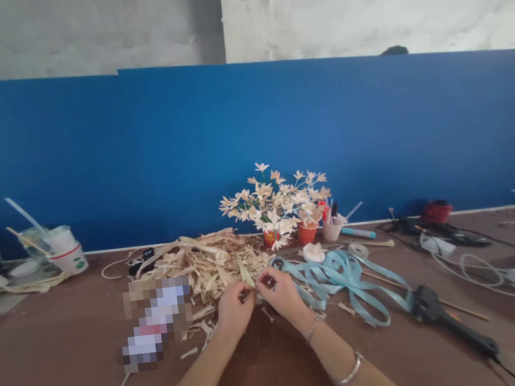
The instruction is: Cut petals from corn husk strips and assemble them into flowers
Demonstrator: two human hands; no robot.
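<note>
My left hand (236, 307) and my right hand (278, 291) meet at the middle of the table, fingertips pinched close together. Between them a pale, pointed piece of husk (245, 273) sticks up, its lower end at the fingertips of my left hand. My right thumb and forefinger are pressed together beside it; what they pinch is too small to make out. Just behind my hands lies a heap of dry husk strips (200, 261). Pale husk flowers (265, 201) stand in small red cups (307, 232) beyond the heap.
Light blue ribbon (341, 273) lies looped at the right, near a black tool (453, 322) with a cord. A blurred rectangular object (154, 328) is at the left. Farther left stands a white cup (70, 259). A blue partition (250, 125) runs behind the brown table (63, 364).
</note>
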